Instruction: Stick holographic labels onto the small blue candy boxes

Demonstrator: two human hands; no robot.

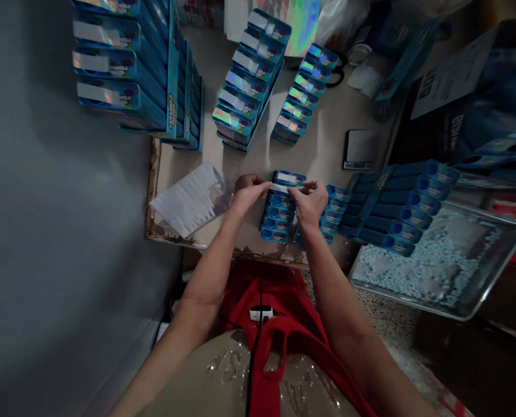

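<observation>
A narrow white sticker strip point(279, 188) is stretched between my two hands over a row of small blue boxes point(277, 224). My left hand point(249, 194) pinches its left end, and my right hand point(310, 201) has its fingertips closed at the right end. The farthest box in this row carries a white strip on its end, while the nearer ones show bare round blue openings. A second row of blue boxes point(333, 205) stands just right of my right hand, partly hidden by it. Left of my left hand lies a white sheet with strips point(192, 200).
Stacked blue boxes point(105, 95) rise at the far left. Two more rows, one of boxes point(240, 87) and one narrower point(299, 95), stand at the back. A small scale point(361, 147) sits behind the banded boxes point(392, 202). At right is a metal tray point(440, 313) of small pale-blue pieces.
</observation>
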